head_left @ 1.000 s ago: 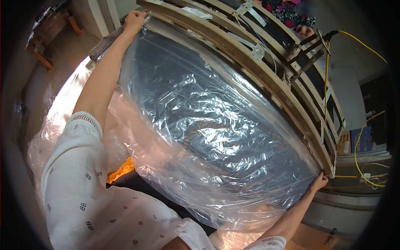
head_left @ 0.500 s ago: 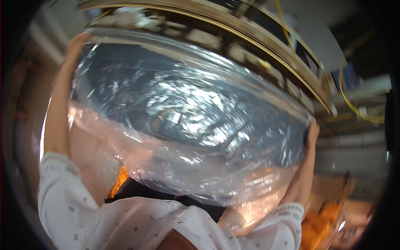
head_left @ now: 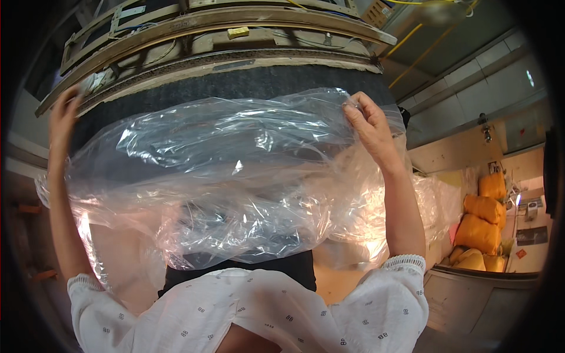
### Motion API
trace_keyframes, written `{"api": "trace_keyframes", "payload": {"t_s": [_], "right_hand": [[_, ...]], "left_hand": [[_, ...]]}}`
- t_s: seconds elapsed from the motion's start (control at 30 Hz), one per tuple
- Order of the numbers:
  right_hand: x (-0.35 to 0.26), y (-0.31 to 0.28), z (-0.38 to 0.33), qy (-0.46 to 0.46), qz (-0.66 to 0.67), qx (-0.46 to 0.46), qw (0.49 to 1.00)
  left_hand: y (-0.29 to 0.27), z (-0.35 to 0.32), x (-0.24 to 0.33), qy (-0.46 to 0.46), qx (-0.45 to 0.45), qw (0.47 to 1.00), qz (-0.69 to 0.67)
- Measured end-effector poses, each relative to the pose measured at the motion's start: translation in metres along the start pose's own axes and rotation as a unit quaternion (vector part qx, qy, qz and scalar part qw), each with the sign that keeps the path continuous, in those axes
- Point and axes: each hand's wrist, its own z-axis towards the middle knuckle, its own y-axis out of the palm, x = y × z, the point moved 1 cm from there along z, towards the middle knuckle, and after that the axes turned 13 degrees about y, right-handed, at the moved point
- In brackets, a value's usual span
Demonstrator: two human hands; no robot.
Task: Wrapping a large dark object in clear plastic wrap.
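A crumpled clear plastic sheet (head_left: 259, 138) spreads over a dark-covered work table (head_left: 253, 82) and hangs in folds over its near side, against my body. With thumb and fingers closed, my right hand (head_left: 372, 126) pinches the sheet's far right edge. My left hand (head_left: 63, 117) is raised by the table's far left corner, close to a wooden rail. Motion smears its fingers, and I cannot make out anything in them. The sheet's left part lies below that hand, beside my left forearm.
A wooden rail frame (head_left: 235, 17) runs along the table's far side, with a small yellow block (head_left: 238, 32) on it. Yellow hoses (head_left: 406, 44) hang at the upper right. Stuffed orange sacks (head_left: 479, 229) are stacked at the right, beyond more clear plastic (head_left: 438, 203).
The sheet, stretched up taut between both hands before, now lies lower and slacker, baring the dark table cover behind it. My right hand has moved left and farther away; my left hand moved slightly left.
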Motion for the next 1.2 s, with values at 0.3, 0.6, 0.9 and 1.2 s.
{"api": "trace_keyframes", "payload": {"t_s": [0.3,0.6,0.9,1.2], "right_hand": [[-0.031,-0.006,-0.070,-0.301,-0.081,0.217,0.925],[-0.080,-0.026,-0.191,-0.432,0.473,-0.501,0.582],[-0.060,-0.031,-0.195,-0.383,0.484,-0.410,0.671],[-0.034,-0.041,-0.204,-0.371,0.482,-0.305,0.733]], "left_hand": [[0.256,-0.031,0.312,0.098,-0.240,0.909,-0.325],[0.299,-0.005,0.245,0.141,-0.070,0.941,-0.299],[0.299,-0.004,0.240,0.141,-0.051,0.949,-0.279],[0.299,-0.004,0.245,0.120,-0.077,0.940,-0.310]]}}
